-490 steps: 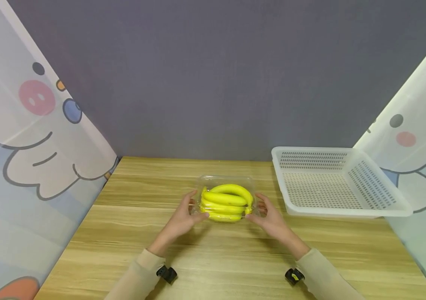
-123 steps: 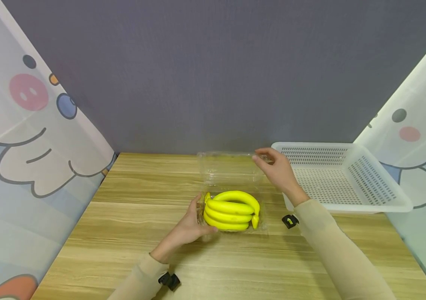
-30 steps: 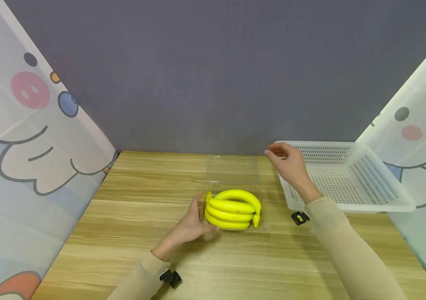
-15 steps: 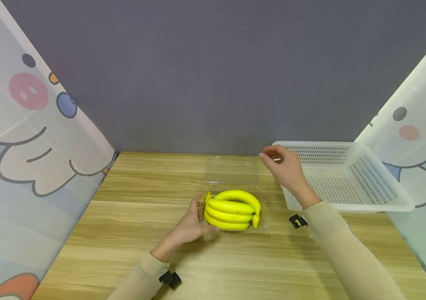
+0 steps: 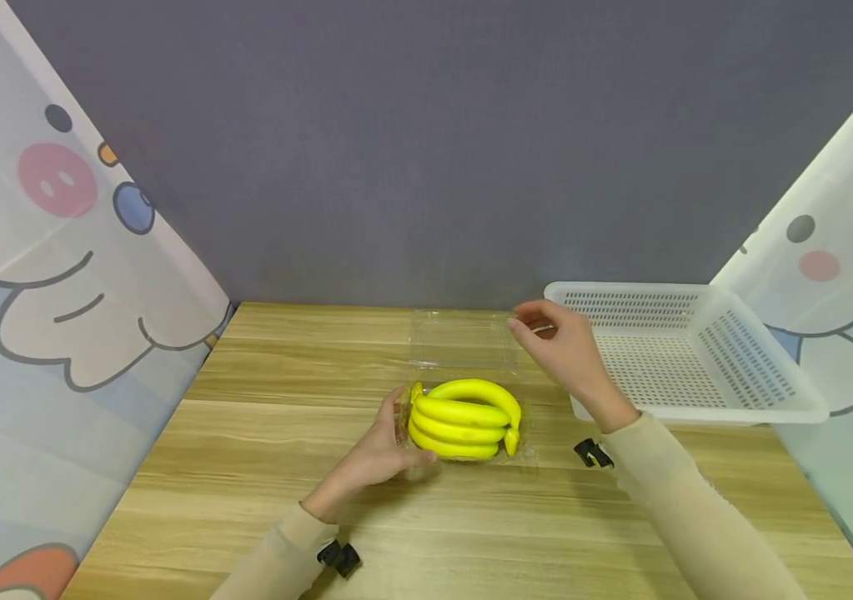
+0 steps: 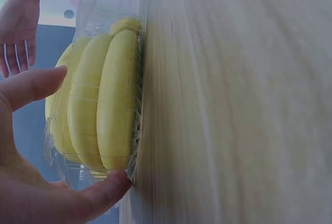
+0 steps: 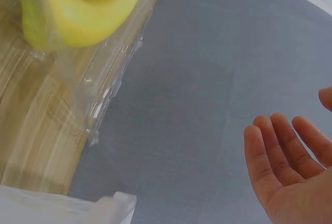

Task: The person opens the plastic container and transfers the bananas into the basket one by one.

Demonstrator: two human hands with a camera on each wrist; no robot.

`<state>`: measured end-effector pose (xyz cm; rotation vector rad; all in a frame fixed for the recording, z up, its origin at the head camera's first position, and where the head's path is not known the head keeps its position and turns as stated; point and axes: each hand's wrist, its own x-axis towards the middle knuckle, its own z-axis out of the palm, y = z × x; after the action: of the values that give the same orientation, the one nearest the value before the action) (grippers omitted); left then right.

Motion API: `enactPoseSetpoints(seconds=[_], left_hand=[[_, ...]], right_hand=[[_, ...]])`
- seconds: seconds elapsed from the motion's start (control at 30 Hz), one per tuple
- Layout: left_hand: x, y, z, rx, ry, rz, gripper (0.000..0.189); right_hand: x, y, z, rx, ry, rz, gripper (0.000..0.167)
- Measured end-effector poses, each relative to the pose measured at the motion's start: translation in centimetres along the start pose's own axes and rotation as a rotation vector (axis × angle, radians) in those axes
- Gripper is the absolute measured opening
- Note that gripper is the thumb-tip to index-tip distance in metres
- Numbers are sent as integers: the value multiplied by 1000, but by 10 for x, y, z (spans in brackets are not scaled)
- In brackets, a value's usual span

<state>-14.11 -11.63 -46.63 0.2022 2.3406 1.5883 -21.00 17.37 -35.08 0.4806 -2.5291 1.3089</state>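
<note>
A bunch of yellow bananas [image 5: 462,425] lies in a clear plastic clamshell box [image 5: 531,457] on the wooden table, stems to the left in the head view. The box's lid [image 5: 464,342] is folded back, stretching toward the grey wall. My left hand [image 5: 375,448] grips the box's left end, thumb at the front corner and fingers behind; the left wrist view shows bananas [image 6: 116,105] between thumb and fingertip. Near the lid's right corner my right hand [image 5: 564,350] hovers with loosely bent fingers. In the right wrist view those fingers [image 7: 285,156] hold nothing.
A white perforated plastic basket [image 5: 696,414] stands at the back right, partly behind the right hand. A grey wall [image 5: 426,150] borders the table [image 5: 261,375] at the back. Cartoon-printed curtains [image 5: 43,275] flank both sides.
About four seconds ago the right hand held the raised lid; it has since let go, and the lid lies back flatter. In the last second that hand moved left toward the lid.
</note>
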Motion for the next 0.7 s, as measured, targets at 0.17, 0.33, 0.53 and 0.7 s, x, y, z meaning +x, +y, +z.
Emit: enactPoseSetpoints(seconds=[0.17,0.33,0.53,0.7], left_hand=[[0,1,0,-1,3,-3,124],[1,1,1,10,5,-6,125],[1,2,0,8,4,-5,125],[0,2,1,7,3,-6,125]], right_hand=[[-4,-5,5,17,-7,-12,28],[-8,-8,9,11,-12,-31,26],[-13,-9,15,16,-21,-50,26],[-19,-10,21,27,-37,-62,25]])
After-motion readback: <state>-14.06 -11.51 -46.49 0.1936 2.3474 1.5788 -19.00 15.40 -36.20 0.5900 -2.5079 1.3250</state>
